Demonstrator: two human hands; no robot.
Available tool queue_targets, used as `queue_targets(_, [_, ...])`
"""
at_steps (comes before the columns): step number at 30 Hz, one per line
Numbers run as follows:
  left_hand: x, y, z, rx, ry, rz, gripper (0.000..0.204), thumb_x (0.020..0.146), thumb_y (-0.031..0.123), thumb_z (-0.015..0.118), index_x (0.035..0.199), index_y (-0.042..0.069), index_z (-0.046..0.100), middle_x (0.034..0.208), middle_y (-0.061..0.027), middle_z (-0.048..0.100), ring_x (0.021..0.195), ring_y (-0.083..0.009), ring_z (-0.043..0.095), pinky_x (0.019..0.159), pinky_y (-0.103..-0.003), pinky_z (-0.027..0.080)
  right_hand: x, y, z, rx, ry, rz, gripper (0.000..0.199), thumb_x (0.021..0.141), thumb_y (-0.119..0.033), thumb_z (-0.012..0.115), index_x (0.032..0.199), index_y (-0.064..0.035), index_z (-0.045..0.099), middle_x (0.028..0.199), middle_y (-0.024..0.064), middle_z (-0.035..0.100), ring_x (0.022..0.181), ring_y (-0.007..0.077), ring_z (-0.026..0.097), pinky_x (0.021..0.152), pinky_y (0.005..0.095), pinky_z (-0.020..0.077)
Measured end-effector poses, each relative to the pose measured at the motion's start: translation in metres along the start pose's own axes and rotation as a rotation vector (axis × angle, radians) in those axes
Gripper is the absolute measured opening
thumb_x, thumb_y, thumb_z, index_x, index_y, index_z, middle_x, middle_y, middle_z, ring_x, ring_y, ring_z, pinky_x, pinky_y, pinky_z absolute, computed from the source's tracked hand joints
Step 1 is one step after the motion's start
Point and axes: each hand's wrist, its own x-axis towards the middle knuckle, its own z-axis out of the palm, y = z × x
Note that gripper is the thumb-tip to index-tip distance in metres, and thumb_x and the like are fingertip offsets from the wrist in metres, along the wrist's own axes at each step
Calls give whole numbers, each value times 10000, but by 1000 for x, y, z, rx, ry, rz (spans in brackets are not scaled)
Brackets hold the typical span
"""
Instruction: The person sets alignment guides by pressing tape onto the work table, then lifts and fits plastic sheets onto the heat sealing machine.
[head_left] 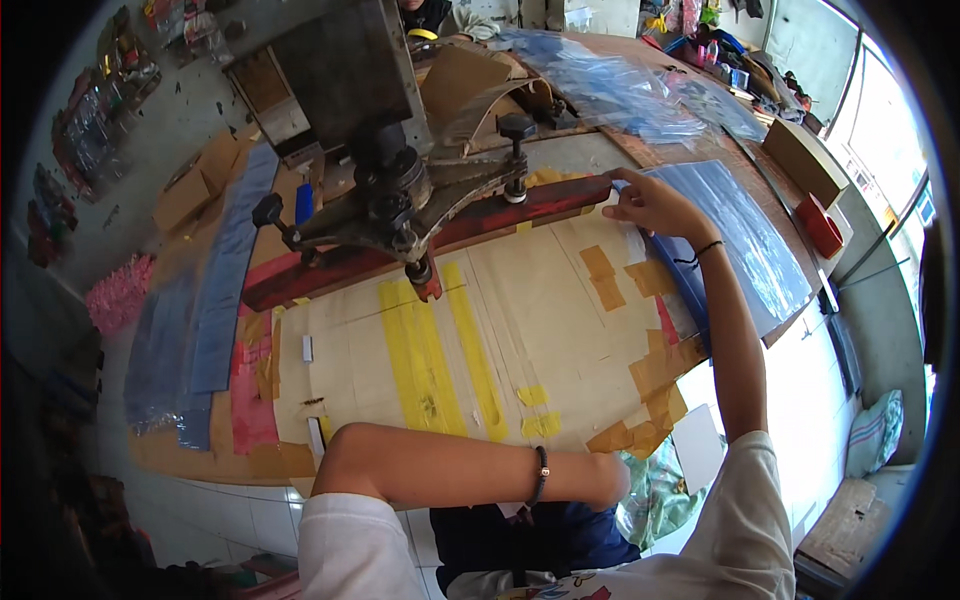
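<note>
Beyond my bench a cardboard box (190, 190) sits on the floor at the left, with a pink heap (118, 292) near it. On the right I see 1 red box (820, 226) and a sack (873, 432) lower down.

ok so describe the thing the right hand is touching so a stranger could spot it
Start at the dark metal press over the cardboard-covered table. Beneath it runs a long red bar; the right hand touches its right end. It is the only solid red strip, unlike the yellow tape stripes.

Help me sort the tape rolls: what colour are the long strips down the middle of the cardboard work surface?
Yellow: the long tape strips run down the cardboard surface, clearest in the head view.
</note>
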Motion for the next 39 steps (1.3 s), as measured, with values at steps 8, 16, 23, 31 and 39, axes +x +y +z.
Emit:
queue_targets(8, [-10, -5, 17, 116, 336, 100, 161, 689, 201, 665, 764, 84, 746, 741, -109, 693, 637, -250, 653, 550, -387, 474, 6, 4, 1, 66, 235, -208, 462, 913, -297, 758, 1315, -118, 618, 761, 6, 588, 713, 86, 548, 668, 286, 451])
queue_targets(16, [12, -7, 53, 326, 701, 117, 161, 673, 229, 644, 687, 80, 704, 632, -77, 602, 558, -222, 569, 506, -384, 403, 9, 6, 6, 7, 243, -206, 419, 929, -320, 737, 1256, -68, 666, 813, 28, 645, 751, 103, 579, 726, 303, 485])
queue_targets(23, [10, -7, 48, 296, 648, 156, 155, 679, 223, 645, 682, 86, 715, 640, -78, 614, 581, -230, 594, 517, -370, 418, 5, 0, 2, -12, 203, -91, 424, 928, -276, 740, 1276, -47, 658, 1012, 84, 737, 944, 133, 678, 870, 305, 520])
queue_targets(31, [9, -5, 30, 238, 403, 160, 163, 693, 221, 654, 727, 73, 714, 687, -77, 639, 611, -243, 615, 529, -401, 418, 7, 5, 3, 40, 217, -129, 407, 933, -241, 732, 1278, -37, 658, 1051, 84, 744, 988, 147, 687, 912, 301, 523])
queue_targets(39, [22, -7, 79, 227, 542, 107, 157, 712, 216, 635, 704, 69, 688, 677, -84, 621, 625, -240, 590, 563, -385, 419, 14, 12, 8, 26, 214, -149, 396, 934, -293, 728, 1258, -70, 682, 962, 70, 725, 901, 129, 666, 842, 306, 520])
